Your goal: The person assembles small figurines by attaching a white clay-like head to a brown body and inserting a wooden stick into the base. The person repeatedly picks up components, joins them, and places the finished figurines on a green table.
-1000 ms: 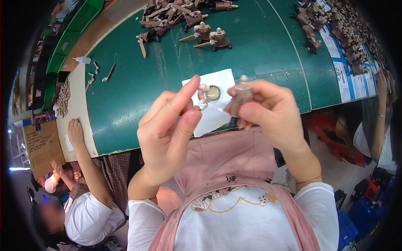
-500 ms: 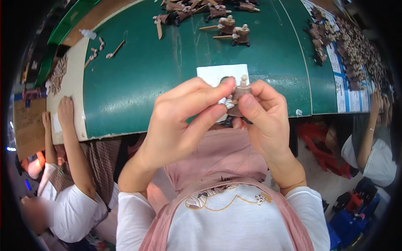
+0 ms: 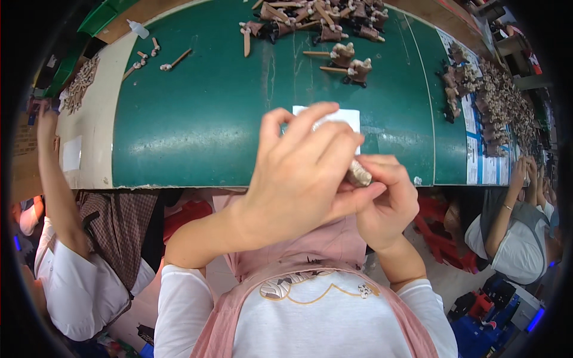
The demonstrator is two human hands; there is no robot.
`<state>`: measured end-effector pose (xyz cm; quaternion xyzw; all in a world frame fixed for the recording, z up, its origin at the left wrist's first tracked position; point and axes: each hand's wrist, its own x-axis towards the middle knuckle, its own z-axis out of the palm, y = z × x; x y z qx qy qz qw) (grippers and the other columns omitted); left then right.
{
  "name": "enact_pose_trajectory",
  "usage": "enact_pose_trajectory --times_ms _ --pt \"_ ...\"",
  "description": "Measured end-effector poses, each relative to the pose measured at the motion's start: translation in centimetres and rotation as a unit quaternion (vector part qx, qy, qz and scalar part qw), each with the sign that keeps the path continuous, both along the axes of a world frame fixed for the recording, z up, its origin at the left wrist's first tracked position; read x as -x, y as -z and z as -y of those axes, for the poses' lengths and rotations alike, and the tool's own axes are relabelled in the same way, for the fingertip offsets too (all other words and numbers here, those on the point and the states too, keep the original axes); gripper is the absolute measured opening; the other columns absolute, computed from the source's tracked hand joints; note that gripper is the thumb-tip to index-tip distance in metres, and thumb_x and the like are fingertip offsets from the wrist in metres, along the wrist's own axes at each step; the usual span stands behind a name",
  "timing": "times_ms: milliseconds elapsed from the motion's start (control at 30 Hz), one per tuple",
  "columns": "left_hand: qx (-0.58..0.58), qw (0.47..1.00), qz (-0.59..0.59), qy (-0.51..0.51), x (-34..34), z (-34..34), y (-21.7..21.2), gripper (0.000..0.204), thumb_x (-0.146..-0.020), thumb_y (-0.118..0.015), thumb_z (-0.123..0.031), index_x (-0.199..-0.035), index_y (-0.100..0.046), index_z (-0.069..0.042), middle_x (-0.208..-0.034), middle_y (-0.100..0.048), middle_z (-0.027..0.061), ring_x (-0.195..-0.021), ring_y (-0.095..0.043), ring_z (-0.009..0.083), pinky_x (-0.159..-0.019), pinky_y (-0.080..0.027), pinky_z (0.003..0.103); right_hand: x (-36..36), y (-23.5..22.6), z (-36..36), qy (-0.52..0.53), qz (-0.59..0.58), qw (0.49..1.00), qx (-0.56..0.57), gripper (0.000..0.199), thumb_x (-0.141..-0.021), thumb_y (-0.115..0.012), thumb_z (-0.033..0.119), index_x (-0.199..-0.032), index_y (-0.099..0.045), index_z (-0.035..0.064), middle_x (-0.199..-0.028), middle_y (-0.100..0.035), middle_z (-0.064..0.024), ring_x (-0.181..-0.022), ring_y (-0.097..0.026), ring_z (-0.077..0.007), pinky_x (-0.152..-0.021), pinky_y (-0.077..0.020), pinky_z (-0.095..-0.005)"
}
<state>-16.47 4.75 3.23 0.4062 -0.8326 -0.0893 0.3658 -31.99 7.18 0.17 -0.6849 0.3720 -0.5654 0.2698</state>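
Observation:
Near the table's front edge, my right hand [image 3: 391,206] pinches a small figurine between thumb and fingers. Only the pale, beige end of the figurine [image 3: 360,174] shows; its rest is hidden behind my left hand [image 3: 304,173]. That hand is curled over the figurine from the left, knuckles up, with its thumb reaching under the visible end. Its upper fingers are slightly blurred. Behind my hands, a white sheet [image 3: 352,122] lies on the green table [image 3: 197,131].
Two similar figurines with brown sticks, one a standing figurine [image 3: 359,71], are beyond the sheet. A figurine pile [image 3: 334,15] lies at the back. Loose arm-like parts [image 3: 174,61] and a small bottle [image 3: 138,28] are at left. More figurines [image 3: 495,101] crowd the right. Co-workers sit on both sides.
The figurine has turned from upright to tilted, its end now toward me. My left hand has moved from a fingertip pinch to covering it. The view has shifted, and the left co-worker's arm reaches farther out.

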Motion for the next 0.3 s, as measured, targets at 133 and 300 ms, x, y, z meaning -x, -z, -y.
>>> enact_pose_trajectory --times_ms 133,300 --pt "0.006 0.999 -0.038 0.016 -0.7 -0.6 1.6 0.028 -0.07 -0.072 -0.024 -0.088 -0.06 -0.007 -0.094 -0.064 0.0076 -0.105 -0.061 0.0255 -0.083 -0.038 0.043 -0.1 0.3 -1.3 0.023 -0.095 0.994 -0.039 0.017 -0.078 -0.066 -0.003 -0.093 -0.06 -0.0049 -0.085 -0.064 -0.0154 -0.074 -0.062 -0.0209 -0.066 -0.0506 -0.0286" --pt "-0.055 0.998 -0.032 -0.026 -5.7 0.5 -2.4 0.051 -0.079 -0.069 -0.037 -0.114 -0.059 0.0 -0.13 -0.051 0.0186 -0.126 -0.047 0.0291 -0.096 -0.037 0.043 -1.8 -1.3 1.1 -0.009 0.001 0.997 -0.07 0.019 -0.075 -0.066 -0.007 -0.092 -0.06 -0.004 -0.091 -0.064 -0.0147 -0.079 -0.062 -0.0213 -0.074 -0.0503 -0.03"
